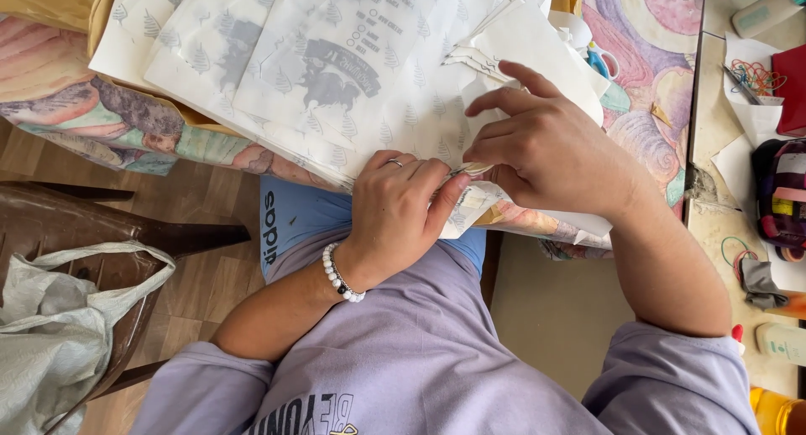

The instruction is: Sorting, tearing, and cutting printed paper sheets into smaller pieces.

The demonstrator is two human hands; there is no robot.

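Colourful patterned cloth [646,74] covers the table in front of me, and most of it is buried under a spread of white printed paper sheets [336,65] that overlap one another and reach right to the near edge. My left hand [395,217] is curled at that edge, thumb and fingers pinched closed on the folded paper edge [472,171], a ring on one finger and a white bead bracelet [340,275] around the wrist. My right hand [550,154] sits just beside it, touching the same fold, its lower fingers pressed down on the paper while the index finger lifts up and apart; it hides the part of the sheet underneath, so I cannot tell how far the fold runs. Blue-handled scissors [598,61] lie behind my right hand, half covered by loose paper. Off to the right, on a bare tabletop [714,116], sit some rubber bands [756,75] and a dark pouch [781,200]. To my left, a brown chair [92,229] stands on the wooden floor with a pale bag [50,326] slumped on its seat.
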